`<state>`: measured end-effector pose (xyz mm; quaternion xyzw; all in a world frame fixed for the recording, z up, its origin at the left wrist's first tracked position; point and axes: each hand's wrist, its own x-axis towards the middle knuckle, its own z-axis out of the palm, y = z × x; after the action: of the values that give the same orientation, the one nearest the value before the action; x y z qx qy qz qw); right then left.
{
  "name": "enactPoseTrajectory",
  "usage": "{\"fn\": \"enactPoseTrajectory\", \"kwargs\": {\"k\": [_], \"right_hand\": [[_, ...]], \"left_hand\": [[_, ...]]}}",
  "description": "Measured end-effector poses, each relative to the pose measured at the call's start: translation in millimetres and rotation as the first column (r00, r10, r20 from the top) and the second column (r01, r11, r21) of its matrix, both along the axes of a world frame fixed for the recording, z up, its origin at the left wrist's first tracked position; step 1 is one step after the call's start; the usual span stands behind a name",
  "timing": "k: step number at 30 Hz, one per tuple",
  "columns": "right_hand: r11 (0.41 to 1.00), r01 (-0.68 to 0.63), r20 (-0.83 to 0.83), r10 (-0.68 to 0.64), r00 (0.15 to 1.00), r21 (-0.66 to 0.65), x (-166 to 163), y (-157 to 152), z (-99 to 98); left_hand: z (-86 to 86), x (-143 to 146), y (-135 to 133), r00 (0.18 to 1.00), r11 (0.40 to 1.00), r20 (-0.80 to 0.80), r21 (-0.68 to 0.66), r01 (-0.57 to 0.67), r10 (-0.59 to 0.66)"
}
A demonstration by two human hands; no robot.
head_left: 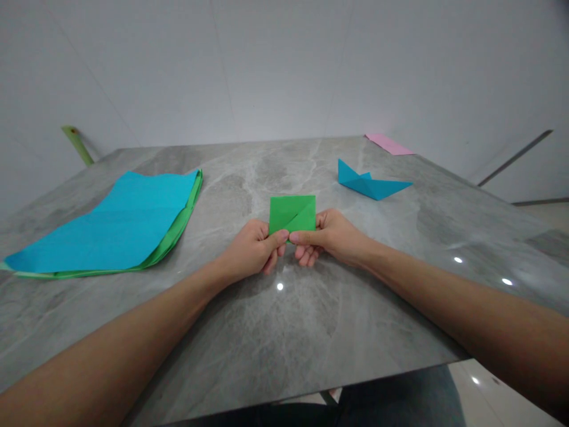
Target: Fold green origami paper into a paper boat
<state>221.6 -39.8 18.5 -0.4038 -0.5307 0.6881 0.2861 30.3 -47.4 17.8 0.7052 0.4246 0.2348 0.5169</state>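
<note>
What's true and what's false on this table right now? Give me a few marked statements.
1. The left hand and right hand both pinch the folded green paper. True.
2. The blue paper boat lies left of the hands. False: it lies to their right, farther back.
3. A blue sheet tops the paper stack on the left. True.
4. The pink sheet lies under the boat. False: it lies apart, at the far right corner of the table.

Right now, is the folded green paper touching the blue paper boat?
Apart. The head view shows bare marble table between the folded green paper, pinched by the left hand and right hand, and the blue paper boat.
</note>
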Motion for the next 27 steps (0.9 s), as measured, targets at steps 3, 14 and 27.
{"fn": "enactPoseTrajectory", "kwargs": {"k": [3,14,27], "right_hand": [[1.0,-0.022,0.009,0.022,1.0,0.009,2.3,0.4,0.8],[1.0,0.003,0.037,-0.004,0.999,0.02,9.8,4.4,5.1],[0.983,0.125,-0.137,-0.106,0.985,0.134,21.3,12.9,-3.2]], "left_hand": [[1.8,-3.7,2.6,0.999,0.999,-0.011,-0.003,0.051,-0.051],[7.1,-15.2,7.1,0.993,0.992,-0.008,-0.022,0.121,-0.121],[2.4,-20.1,3.3,0.993,0.988,0.091,-0.131,0.082,-0.07]]}}
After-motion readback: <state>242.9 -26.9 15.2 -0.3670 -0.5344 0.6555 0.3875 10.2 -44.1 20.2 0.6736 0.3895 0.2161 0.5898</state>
